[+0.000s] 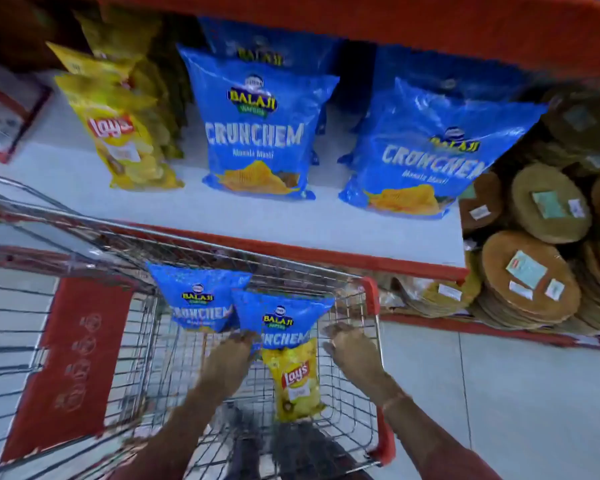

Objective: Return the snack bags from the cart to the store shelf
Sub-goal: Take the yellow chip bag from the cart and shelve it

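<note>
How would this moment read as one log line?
left hand: touching blue bag | right hand: open, empty | cart: three bags inside

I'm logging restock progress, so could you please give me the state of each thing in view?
Left hand: touching the front Crunchem bag, grip unclear.
Right hand: open, near the cart rim.
Rear Crunchem bag: upright in the cart.
Lay's bag: in the cart, untouched.
Shelf Crunchem bags: stocked, leaning back.
Shelf Lay's bags: stocked, leaning.
</note>
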